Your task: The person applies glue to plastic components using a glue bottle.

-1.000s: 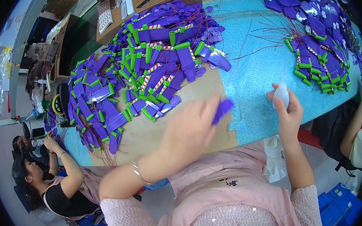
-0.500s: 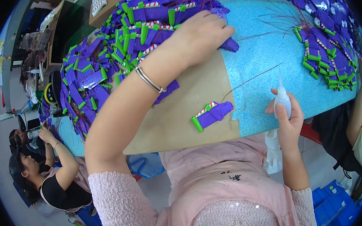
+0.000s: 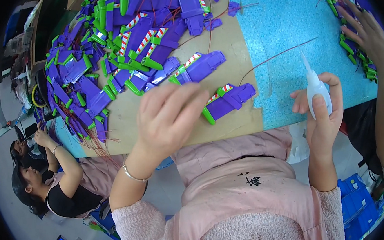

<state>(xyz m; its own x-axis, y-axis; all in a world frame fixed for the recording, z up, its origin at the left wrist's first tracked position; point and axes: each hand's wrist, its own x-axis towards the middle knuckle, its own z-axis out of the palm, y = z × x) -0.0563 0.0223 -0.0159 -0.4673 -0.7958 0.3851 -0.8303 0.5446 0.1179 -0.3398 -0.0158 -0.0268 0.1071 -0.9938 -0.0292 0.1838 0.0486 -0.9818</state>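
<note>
My left hand (image 3: 167, 116), a bracelet at its wrist, is over the near part of the mat; its loosely bent fingers are slightly smeared, with nothing visible in them. Just past its fingertips lies a purple toy wing piece (image 3: 203, 66) with a green end and a red-and-white striped edge. A similar wing piece (image 3: 230, 102) rests to the right of the hand, a thin dark red wire (image 3: 278, 56) running from it over the blue surface. In my right hand (image 3: 325, 117) is a small white squeeze bottle (image 3: 317, 91), its thin nozzle pointing up and away.
A large heap of purple and green wing pieces (image 3: 101, 63) covers the far left of the table. At the right, a co-worker's hand (image 3: 366, 32) reaches over another pile. Another person (image 3: 61, 173) sits at the left. Blue crates (image 3: 356, 205) stand on the floor at lower right.
My left hand has come back from the far heap toward the table's near edge. More wing pieces now lie nearer on the mat. The bottle remains in my right hand.
</note>
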